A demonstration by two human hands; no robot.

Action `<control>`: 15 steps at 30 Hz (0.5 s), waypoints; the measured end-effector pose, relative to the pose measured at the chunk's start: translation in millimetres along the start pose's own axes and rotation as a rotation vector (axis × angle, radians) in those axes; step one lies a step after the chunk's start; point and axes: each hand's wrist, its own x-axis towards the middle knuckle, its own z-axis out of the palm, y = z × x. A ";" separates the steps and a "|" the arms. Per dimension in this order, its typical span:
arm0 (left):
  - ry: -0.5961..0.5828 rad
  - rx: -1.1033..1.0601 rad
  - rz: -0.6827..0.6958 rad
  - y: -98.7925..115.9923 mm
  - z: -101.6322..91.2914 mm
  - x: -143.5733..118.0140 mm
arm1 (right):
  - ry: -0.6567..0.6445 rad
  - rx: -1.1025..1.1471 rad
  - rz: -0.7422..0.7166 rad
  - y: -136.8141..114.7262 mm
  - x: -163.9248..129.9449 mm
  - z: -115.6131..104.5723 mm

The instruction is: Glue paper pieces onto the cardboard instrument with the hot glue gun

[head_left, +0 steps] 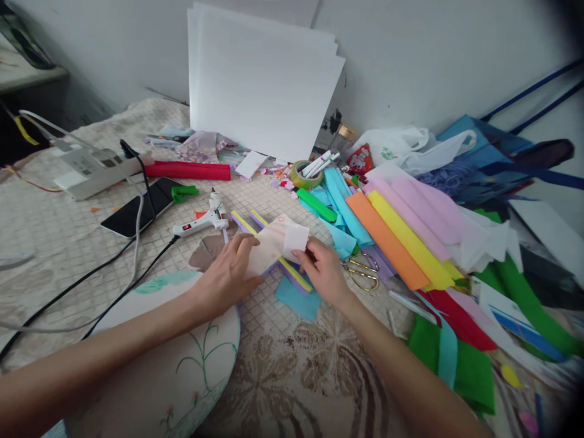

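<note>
Both of my hands hold one pale pink-and-white folded paper piece (pixel 279 242) just above the bed cover. My left hand (pixel 228 275) pinches its left lower edge, and my right hand (pixel 325 271) pinches its right lower corner. Under the paper lie two purple-and-yellow foam strips (pixel 292 274) and a blue paper scrap (pixel 298 299). A white hot glue gun (pixel 203 221) lies just left of the paper, its nozzle pointing toward it. Gold-handled scissors (pixel 364 271) rest right beside my right hand.
Coloured paper sheets (pixel 401 234) fan out to the right, with green and red felt (pixel 460 350) nearer me. White boards (pixel 260 79) lean on the wall. A phone (pixel 137 210), power strip (pixel 93 167), cables, a red roll (pixel 187 170) and a tape roll (pixel 305 174) lie behind. A round cushion (pixel 182 359) sits under my left arm.
</note>
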 end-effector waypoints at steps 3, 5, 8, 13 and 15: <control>0.004 0.002 0.000 -0.3 0.8 0.6 | 0.025 0.097 0.032 1.9 -3.4 3.6; -0.002 0.004 -0.006 -0.4 1.0 0.9 | 0.044 0.248 0.084 0.8 -5.5 6.0; -0.011 0.003 -0.013 -0.1 0.3 1.4 | 0.103 0.486 0.140 -4.1 -5.8 6.7; -0.034 -0.004 -0.039 1.5 -2.2 0.7 | 0.259 0.565 0.157 -4.0 -3.0 -2.2; -0.032 0.014 -0.030 2.2 -3.0 0.5 | 0.288 0.569 0.191 1.6 -5.3 -6.2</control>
